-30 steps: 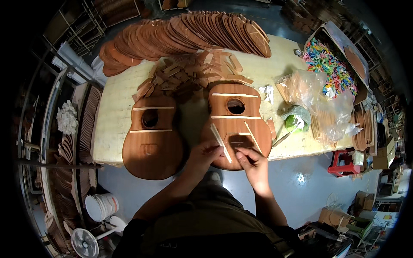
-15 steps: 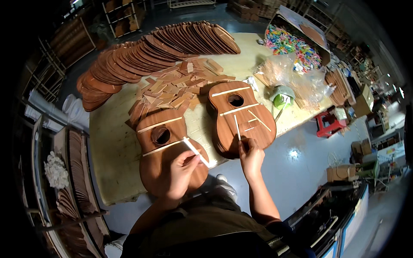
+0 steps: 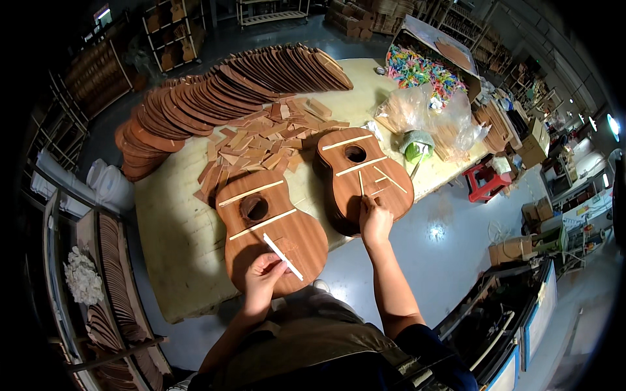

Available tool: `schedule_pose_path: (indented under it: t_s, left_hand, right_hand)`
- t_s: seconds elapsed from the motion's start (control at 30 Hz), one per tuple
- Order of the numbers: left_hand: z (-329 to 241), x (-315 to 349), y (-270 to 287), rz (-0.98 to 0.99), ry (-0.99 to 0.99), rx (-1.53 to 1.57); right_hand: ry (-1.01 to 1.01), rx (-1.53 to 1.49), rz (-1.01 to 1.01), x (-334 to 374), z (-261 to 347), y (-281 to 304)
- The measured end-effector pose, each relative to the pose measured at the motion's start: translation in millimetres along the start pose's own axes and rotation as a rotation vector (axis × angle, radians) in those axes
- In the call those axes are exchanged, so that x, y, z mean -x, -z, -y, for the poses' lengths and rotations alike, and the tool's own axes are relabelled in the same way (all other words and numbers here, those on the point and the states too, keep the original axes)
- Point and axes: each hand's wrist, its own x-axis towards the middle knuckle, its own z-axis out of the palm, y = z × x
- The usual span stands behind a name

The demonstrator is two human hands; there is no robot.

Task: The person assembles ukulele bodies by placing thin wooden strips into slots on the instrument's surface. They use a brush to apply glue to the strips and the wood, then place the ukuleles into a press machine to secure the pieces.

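Note:
My left hand point(image 3: 261, 279) pinches a white wooden strip point(image 3: 283, 258) over the lower part of a brown guitar-shaped board point(image 3: 308, 236). That board has a round sound hole and two pale braces point(image 3: 262, 223) across it. To its right lies a stack of similar boards point(image 3: 395, 207). The top one bears two cross braces and several thin pale strips point(image 3: 391, 180) around a small patch of wood. My right hand point(image 3: 375, 221) has its fingers closed on the lower end of one upright thin strip point(image 3: 361, 182) lying against this board.
Loose wooden pieces point(image 3: 261, 140) are heaped behind the boards on the pale table point(image 3: 176, 260). A long curved row of wooden plates point(image 3: 215, 94) stands farther back. To the right are a green cup point(image 3: 417, 151), plastic bags point(image 3: 407, 107), colourful clips point(image 3: 427, 73) and a red stool point(image 3: 487, 182).
My left hand has lowered the white strip nearer the left board, and that board sits farther right in view. My right hand stays at the strip on the right board.

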Motion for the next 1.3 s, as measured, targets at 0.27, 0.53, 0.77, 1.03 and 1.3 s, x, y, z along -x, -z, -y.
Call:
schedule_pose_path:
  t_s: [0.27,0.53,0.77,1.03,1.3]
  left_hand:
    - [2,1,-5,-0.082,0.011,0.034]
    - [7,-1,-20,-0.186,-0.137,0.13]
    - [3,16,31,-0.413,-0.267,-0.443]
    - [-2,12,37,-0.517,-0.417,-0.929]
    - [-1,3,38,-0.456,-0.453,-1.052]
  right_hand:
    - [-0.038,-0.616,0.387,32,53,39]
    - [-0.229,-1.042,0.851,75,95,48]
    - [0.292,-0.52,0.337,74,87,40]
    - [0.551,-0.422,0.221,88,80,17]
    - [0.615,-0.426,0.227,90,84,19]
